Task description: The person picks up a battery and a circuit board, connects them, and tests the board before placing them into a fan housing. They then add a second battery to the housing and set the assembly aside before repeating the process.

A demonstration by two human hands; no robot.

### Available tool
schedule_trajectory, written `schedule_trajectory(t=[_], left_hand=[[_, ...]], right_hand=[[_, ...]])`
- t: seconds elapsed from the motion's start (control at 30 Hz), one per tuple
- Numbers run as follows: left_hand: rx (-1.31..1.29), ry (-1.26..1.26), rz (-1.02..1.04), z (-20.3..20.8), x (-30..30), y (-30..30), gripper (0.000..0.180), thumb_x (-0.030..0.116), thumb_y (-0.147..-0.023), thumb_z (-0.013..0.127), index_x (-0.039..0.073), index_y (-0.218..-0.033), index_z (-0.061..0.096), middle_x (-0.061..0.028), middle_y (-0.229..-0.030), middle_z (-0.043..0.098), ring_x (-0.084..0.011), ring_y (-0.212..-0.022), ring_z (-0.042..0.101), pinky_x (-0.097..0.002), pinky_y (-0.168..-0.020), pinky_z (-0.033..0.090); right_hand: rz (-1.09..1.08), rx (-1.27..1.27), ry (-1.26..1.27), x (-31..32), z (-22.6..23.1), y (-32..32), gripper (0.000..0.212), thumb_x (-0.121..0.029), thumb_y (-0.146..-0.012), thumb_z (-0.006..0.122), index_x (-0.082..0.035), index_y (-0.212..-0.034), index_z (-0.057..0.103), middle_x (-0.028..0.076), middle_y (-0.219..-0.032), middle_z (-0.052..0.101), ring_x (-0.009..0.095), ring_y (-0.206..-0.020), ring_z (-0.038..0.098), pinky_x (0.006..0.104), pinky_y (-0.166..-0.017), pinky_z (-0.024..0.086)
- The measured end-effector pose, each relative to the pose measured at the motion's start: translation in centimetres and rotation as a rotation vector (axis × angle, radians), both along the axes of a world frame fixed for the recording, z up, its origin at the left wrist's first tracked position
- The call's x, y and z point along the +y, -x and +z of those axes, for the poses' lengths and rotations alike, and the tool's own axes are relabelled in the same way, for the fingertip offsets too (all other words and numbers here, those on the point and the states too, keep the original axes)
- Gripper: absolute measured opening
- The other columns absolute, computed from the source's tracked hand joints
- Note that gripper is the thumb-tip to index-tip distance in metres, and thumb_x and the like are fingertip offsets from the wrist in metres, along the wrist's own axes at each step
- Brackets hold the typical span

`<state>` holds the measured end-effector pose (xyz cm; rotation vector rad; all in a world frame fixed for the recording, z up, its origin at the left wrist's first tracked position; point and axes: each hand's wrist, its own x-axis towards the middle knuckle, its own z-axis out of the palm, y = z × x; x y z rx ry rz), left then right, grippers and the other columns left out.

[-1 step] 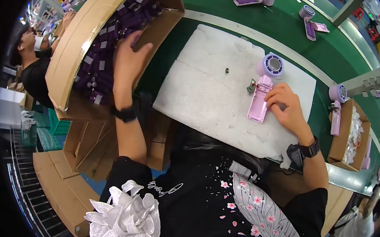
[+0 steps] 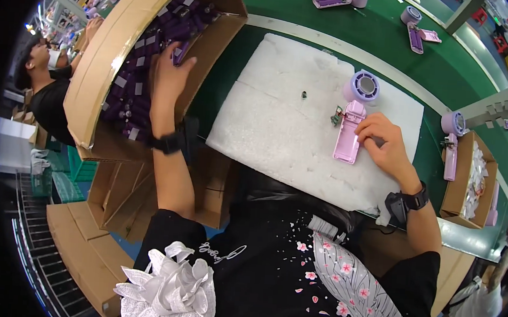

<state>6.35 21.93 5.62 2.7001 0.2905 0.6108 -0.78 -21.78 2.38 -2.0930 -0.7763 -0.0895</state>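
Note:
My left hand (image 2: pixel 169 79) reaches into the cardboard box (image 2: pixel 224 38) of purple, labelled cylinders that look like battery packs (image 2: pixel 141 62). One purple battery pack (image 2: pixel 179 54) sits between its thumb and fingers. On the white foam board (image 2: pixel 269 112) lies a handheld fan (image 2: pixel 364 88) with a round lilac head and an open pink handle shell (image 2: pixel 347 142). A small green circuit board (image 2: pixel 336 117) hangs by wires at the handle's left. My right hand (image 2: pixel 383 141) has curled fingers gripping the handle's right edge; something dark grey shows by them, too unclear to name.
A small dark piece (image 2: pixel 304 95) lies on the foam. Beyond, a green belt (image 2: pixel 310 30) carries more fans (image 2: pixel 413 31). At right, another fan (image 2: pixel 451 146) leans by a box (image 2: pixel 468 179) of white pieces. A co-worker (image 2: pixel 50 85) is at far left.
My left hand has shifted slightly within the box, and the purple battery pack between its thumb and fingers shows more. My right hand stays at the fan handle.

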Motion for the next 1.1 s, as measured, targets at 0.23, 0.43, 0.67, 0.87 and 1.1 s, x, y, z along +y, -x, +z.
schedule_trajectory(t=[0.23, 0.43, 0.67, 0.87, 1.1], left_hand=[[0.184, -0.341, 0.296, -4.5, 6.6, -5.4, 0.057, 0.029, -0.077, 0.075, 0.015, -0.129, 0.059, -0.0226, -0.122, 0.058, -0.0416, -0.109, 0.059, -0.0470, -0.088, 0.050], [0.276, -0.049, 0.153, -1.6, 7.4, -5.5, 0.049, 0.024, -0.081, 0.072, 0.011, -0.127, 0.060, -0.0162, -0.118, 0.063, -0.0338, -0.103, 0.064, -0.0403, -0.085, 0.052], [-0.120, 1.097, -0.510, 3.5, -9.4, 2.4, 0.044, 0.000, -0.088, 0.063, 0.000, -0.131, 0.055, -0.0076, -0.113, 0.062, -0.0130, -0.098, 0.061, -0.0234, -0.080, 0.050], [0.063, 0.823, -1.012, 1.4, -21.2, 7.2, 0.050, 0.006, -0.084, 0.070, 0.002, -0.131, 0.054, -0.0125, -0.125, 0.058, -0.0191, -0.111, 0.058, -0.0282, -0.083, 0.051], [0.166, 0.395, -0.874, -2.9, -21.4, 4.7, 0.051, 0.012, -0.072, 0.080, 0.003, -0.118, 0.060, -0.0128, -0.110, 0.062, -0.0225, -0.094, 0.062, -0.0337, -0.082, 0.050]], right_hand=[[-0.012, 0.071, -0.091, 0.5, -0.9, 0.0, 0.012, 0.010, -0.069, 0.055, 0.002, -0.077, 0.061, 0.011, -0.092, 0.067, 0.026, -0.086, 0.061, 0.0318, -0.076, 0.049], [-0.047, 0.071, -0.152, 0.2, -1.0, 0.5, 0.013, 0.010, -0.071, 0.055, 0.002, -0.080, 0.062, 0.011, -0.097, 0.066, 0.025, -0.087, 0.062, 0.0308, -0.075, 0.050], [-0.272, 0.167, -0.410, -0.3, -0.8, 1.4, 0.009, 0.001, -0.085, 0.060, 0.002, -0.094, 0.061, 0.010, -0.096, 0.064, 0.016, -0.084, 0.062, 0.0261, -0.071, 0.051], [-0.227, 0.461, -0.508, 2.2, 0.3, 2.5, 0.022, -0.012, -0.089, 0.068, 0.001, -0.103, 0.058, 0.007, -0.094, 0.061, 0.009, -0.079, 0.060, 0.0226, -0.063, 0.048], [-0.437, 0.386, -0.624, 1.5, -0.4, 1.1, 0.024, -0.013, -0.087, 0.070, 0.000, -0.105, 0.059, 0.002, -0.088, 0.060, 0.006, -0.081, 0.058, 0.0206, -0.063, 0.045]])
